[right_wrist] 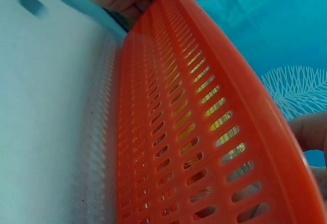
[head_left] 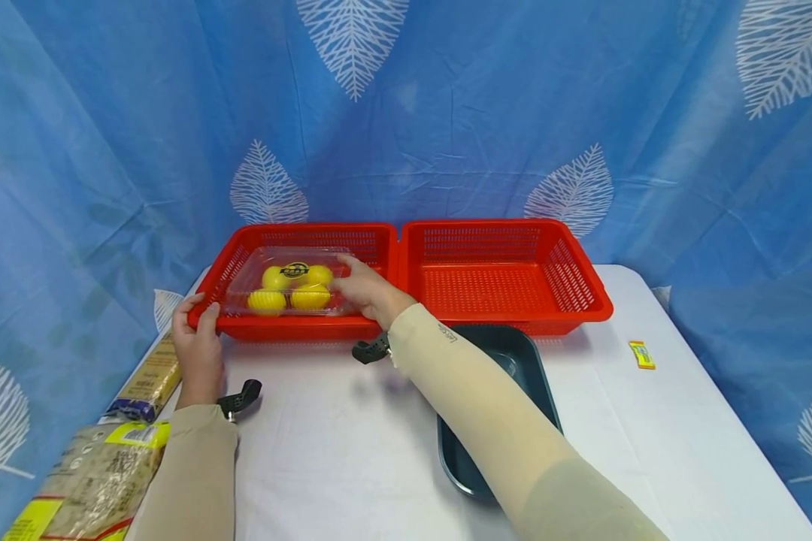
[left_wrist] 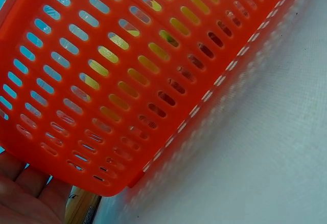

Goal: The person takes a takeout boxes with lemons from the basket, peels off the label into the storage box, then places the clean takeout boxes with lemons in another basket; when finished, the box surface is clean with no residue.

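Observation:
Inside the left red plastic basket [head_left: 298, 327] lies a clear plastic box [head_left: 341, 302] with a dark printed label on its lid. Several yellow, rounded fruits [head_left: 310, 296] show through it. My left hand [head_left: 199, 349] grips the basket's front left corner, the thumb at the rim. At the box's right end, my right hand [head_left: 368, 289] reaches over the basket's front wall and holds the box by that end. In the right wrist view, the basket wall [right_wrist: 168, 106] partly hides the right hand's fingers [right_wrist: 311, 132]. Yellow shows through the slots in both wrist views.
A second red basket [head_left: 487, 289] stands against the first on the right. The right forearm crosses above a dark tray [head_left: 460, 473]. A small yellow packet [head_left: 641, 355] lies at right. Two printed bags, a narrow one [head_left: 152, 379] and a larger one [head_left: 98, 469], line the left edge.

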Demonstrator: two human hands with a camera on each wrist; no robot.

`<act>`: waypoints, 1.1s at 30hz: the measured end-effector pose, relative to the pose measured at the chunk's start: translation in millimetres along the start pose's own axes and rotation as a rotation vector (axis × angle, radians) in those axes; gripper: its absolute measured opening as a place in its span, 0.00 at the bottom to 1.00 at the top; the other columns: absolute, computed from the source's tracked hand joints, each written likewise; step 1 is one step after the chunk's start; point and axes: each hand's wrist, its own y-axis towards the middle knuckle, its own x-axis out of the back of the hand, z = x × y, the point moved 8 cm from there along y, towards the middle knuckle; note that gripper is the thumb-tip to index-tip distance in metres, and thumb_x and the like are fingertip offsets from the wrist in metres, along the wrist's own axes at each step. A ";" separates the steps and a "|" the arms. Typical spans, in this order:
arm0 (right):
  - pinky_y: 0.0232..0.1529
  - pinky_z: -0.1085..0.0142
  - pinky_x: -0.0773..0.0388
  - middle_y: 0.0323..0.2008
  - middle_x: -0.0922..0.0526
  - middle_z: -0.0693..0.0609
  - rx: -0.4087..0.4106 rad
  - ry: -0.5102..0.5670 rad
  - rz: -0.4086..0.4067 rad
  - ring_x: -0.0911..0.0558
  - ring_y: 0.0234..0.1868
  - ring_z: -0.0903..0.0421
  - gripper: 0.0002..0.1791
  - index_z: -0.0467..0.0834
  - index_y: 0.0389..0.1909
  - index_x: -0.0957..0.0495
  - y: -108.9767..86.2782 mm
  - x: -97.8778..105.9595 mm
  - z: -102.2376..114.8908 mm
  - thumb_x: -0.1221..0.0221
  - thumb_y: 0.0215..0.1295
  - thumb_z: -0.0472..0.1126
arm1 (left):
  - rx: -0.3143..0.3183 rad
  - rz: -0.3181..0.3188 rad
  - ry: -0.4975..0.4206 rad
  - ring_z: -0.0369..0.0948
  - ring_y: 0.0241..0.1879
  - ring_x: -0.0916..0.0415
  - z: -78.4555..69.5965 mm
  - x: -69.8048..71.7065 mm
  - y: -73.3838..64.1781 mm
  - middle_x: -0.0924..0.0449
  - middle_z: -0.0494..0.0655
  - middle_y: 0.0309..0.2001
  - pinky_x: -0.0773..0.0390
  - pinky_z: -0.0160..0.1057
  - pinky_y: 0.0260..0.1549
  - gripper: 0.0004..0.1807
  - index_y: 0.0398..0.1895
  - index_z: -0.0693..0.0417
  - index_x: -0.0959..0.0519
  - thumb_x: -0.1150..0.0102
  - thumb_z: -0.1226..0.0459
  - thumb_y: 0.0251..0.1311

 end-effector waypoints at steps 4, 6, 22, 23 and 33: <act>0.32 0.61 0.16 0.72 0.34 0.39 0.020 -0.012 -0.012 0.24 0.37 0.42 0.41 0.50 0.85 0.45 -1.5 1.8 1.2 0.43 0.76 0.30 | 0.006 -0.008 -0.008 0.44 0.73 0.41 1.6 -0.6 -0.8 0.39 0.46 0.76 0.31 0.39 0.67 0.24 0.71 0.47 0.31 0.40 0.62 0.76; 0.33 0.63 0.17 0.75 0.37 0.40 0.034 -0.033 -0.023 0.23 0.44 0.41 0.40 0.49 0.85 0.45 -3.3 3.0 3.5 0.43 0.76 0.30 | 0.009 -0.014 -0.008 0.44 0.73 0.41 1.9 -0.8 -0.9 0.39 0.46 0.75 0.31 0.39 0.67 0.24 0.71 0.47 0.31 0.40 0.62 0.76; 0.40 0.54 0.12 0.72 0.34 0.37 0.087 -0.045 -0.024 0.31 0.17 0.54 0.42 0.51 0.85 0.46 -32.3 9.6 34.4 0.43 0.76 0.29 | 0.023 -0.017 0.018 0.42 0.74 0.42 -0.4 3.3 -4.5 0.40 0.43 0.76 0.29 0.35 0.65 0.25 0.73 0.45 0.32 0.40 0.61 0.77; 0.42 0.52 0.12 0.71 0.33 0.37 0.087 -0.036 -0.025 0.31 0.16 0.54 0.42 0.51 0.85 0.46 -34.4 10.4 36.1 0.43 0.76 0.29 | 0.023 -0.017 0.018 0.42 0.74 0.42 -0.7 3.2 -4.5 0.40 0.43 0.76 0.30 0.35 0.65 0.25 0.73 0.45 0.32 0.40 0.60 0.77; 0.45 0.48 0.13 0.65 0.27 0.36 0.097 0.001 -0.002 0.35 0.15 0.55 0.43 0.53 0.85 0.47 -51.0 13.7 48.0 0.43 0.76 0.28 | 0.026 -0.016 0.008 0.42 0.74 0.43 1.0 2.2 -2.3 0.40 0.43 0.77 0.31 0.34 0.65 0.24 0.72 0.44 0.32 0.40 0.60 0.77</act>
